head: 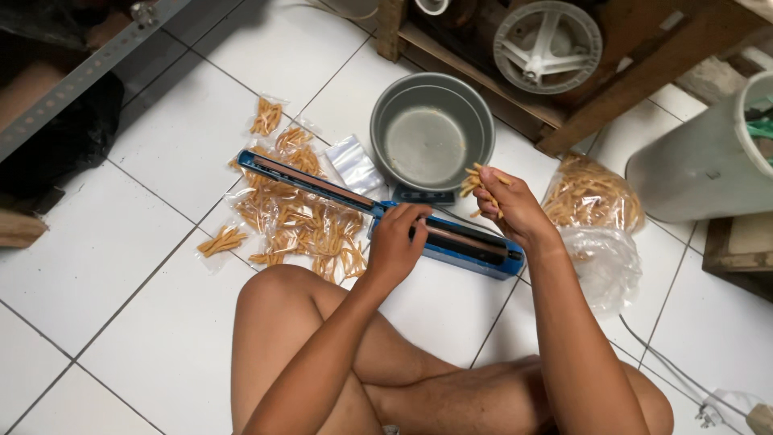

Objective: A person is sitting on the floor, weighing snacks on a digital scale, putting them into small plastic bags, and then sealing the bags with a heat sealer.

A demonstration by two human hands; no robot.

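My right hand (515, 211) holds a small bunch of orange-brown snack sticks (481, 184) just above a blue heat sealer (475, 248) lying on the tiled floor. The sealer's long arm (306, 179) is lifted and points to the left. My left hand (397, 242) curls its fingers over the sealer where the arm meets the base. Whether a clear bag lies under those fingers I cannot tell. Behind the sealer stands an empty grey metal pot (432, 133). My crossed bare legs fill the bottom of the view.
Several small clear packets of sticks (298, 221) lie left of the sealer, beside a stack of empty clear bags (354, 165). A big open bag of sticks (592, 193) sits on the right, next to a white bucket (700, 161). A wooden frame (644, 72) stands behind, and a cord (668, 366) runs bottom right.
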